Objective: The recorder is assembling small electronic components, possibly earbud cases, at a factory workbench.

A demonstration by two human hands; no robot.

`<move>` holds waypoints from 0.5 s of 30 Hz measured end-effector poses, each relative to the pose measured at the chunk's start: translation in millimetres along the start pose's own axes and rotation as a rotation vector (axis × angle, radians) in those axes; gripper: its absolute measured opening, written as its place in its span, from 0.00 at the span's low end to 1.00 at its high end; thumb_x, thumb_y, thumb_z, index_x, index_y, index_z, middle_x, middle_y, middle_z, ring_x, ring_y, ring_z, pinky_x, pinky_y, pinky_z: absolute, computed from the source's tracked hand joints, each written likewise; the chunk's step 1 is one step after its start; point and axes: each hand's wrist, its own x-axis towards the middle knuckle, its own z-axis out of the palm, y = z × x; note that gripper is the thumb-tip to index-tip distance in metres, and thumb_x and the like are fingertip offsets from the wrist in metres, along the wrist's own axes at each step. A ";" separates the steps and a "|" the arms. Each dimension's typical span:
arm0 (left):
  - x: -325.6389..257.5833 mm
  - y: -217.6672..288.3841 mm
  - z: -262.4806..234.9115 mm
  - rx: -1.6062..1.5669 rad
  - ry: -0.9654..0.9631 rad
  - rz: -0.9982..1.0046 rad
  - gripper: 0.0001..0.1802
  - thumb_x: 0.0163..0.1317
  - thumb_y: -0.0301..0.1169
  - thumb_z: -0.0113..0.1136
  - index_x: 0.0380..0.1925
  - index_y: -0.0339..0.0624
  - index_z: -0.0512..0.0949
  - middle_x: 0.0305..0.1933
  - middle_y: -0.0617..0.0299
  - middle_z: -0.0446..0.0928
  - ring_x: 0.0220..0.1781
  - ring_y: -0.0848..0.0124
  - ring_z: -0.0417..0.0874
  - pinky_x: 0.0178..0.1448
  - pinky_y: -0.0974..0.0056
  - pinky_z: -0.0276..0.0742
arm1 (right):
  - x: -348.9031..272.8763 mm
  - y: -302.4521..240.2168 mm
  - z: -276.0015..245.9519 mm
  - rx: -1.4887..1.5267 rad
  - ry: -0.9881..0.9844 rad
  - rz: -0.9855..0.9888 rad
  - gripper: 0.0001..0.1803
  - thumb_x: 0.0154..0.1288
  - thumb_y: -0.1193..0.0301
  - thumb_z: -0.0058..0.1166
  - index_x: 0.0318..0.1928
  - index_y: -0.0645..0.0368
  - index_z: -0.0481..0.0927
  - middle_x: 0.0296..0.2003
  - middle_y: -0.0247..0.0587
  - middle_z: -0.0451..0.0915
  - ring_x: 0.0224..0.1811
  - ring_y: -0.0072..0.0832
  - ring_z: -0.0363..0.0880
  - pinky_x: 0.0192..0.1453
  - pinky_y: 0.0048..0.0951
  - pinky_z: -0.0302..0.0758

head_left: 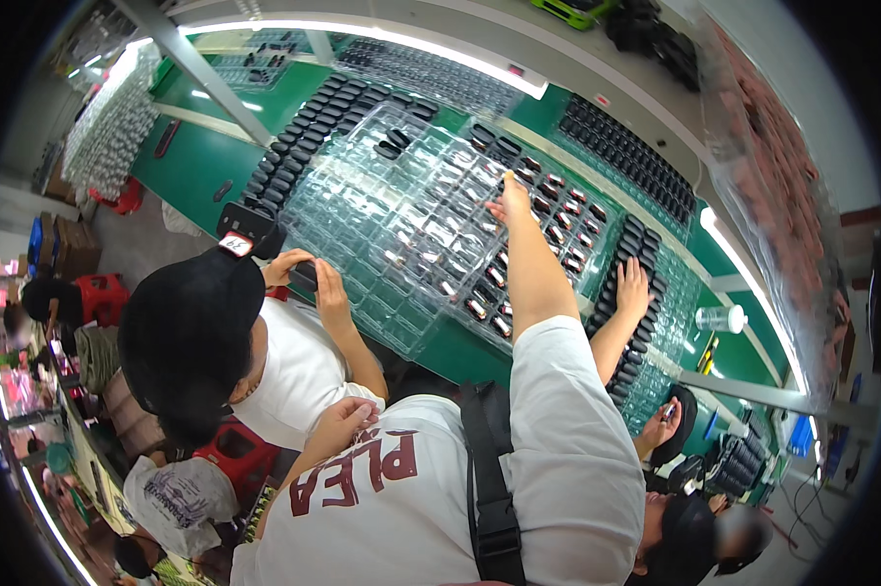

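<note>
While the crew works round the long green table [196, 161], the small dark pieces [561, 234] sit in rows in clear trays [348, 225], about mid-table, ea. in its own pocket, some w/ pale or orange-red bits showing. The wearer's right grip [512, 203] is stretched out over them, arm nearly straight, fingers curled down at the tray pockets; can't tell if they're together or clamped on a piece, too small from here. The left grip [348, 420] is held back in front of the chest, well apart from the trays, fingertips bunched close; can't make out whether anything's btwn them. Lots of empty pockets on the L side of the trays, plus a few dark pieces nr the far edge.

Just R of the trays, another person's hand [633, 288] rests on rows of black oval pieces [641, 249]. More black ovals [284, 161] are lined up L of the trays. Next to the wearer on the L, a co-worker in a black cap [191, 322] has both hands on a dark oblong thing [306, 275]. Farther out: a clear jar w/ white lid [719, 318] on the R part of the table, a grey metal post [191, 63] far L, and a red stool [235, 454] behind the co-worker
</note>
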 end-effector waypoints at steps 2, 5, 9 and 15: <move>1.8 5.2 1.1 -0.025 0.004 -0.011 0.13 0.68 0.32 0.50 0.43 0.33 0.75 0.40 0.62 0.78 0.41 0.77 0.76 0.46 0.72 0.72 | 6.9 -4.5 -1.4 -0.089 0.070 0.031 0.32 0.65 0.43 0.43 0.54 0.58 0.64 0.35 0.46 0.74 0.22 0.35 0.82 0.16 0.27 0.71; 2.8 5.4 1.9 -0.002 -0.020 -0.040 0.13 0.68 0.32 0.50 0.44 0.33 0.75 0.40 0.62 0.77 0.41 0.77 0.76 0.45 0.73 0.73 | 6.2 -3.8 -4.7 -0.194 0.132 -0.055 0.30 0.66 0.45 0.43 0.49 0.61 0.67 0.30 0.45 0.76 0.20 0.33 0.81 0.14 0.27 0.70; 6.8 -0.3 -1.1 0.019 -0.055 -0.013 0.13 0.67 0.32 0.50 0.44 0.32 0.75 0.40 0.61 0.77 0.40 0.77 0.76 0.45 0.73 0.73 | -24.5 -11.6 -0.8 -0.386 0.133 -0.258 0.25 0.67 0.50 0.46 0.43 0.63 0.72 0.27 0.41 0.78 0.20 0.29 0.80 0.17 0.25 0.71; 11.7 5.5 -0.9 0.168 -0.165 0.140 0.14 0.67 0.33 0.50 0.44 0.31 0.75 0.39 0.59 0.78 0.41 0.75 0.78 0.47 0.71 0.74 | -114.6 -5.1 -17.8 -0.381 -0.157 -0.507 0.15 0.64 0.60 0.54 0.36 0.62 0.75 0.24 0.38 0.79 0.21 0.24 0.80 0.27 0.24 0.73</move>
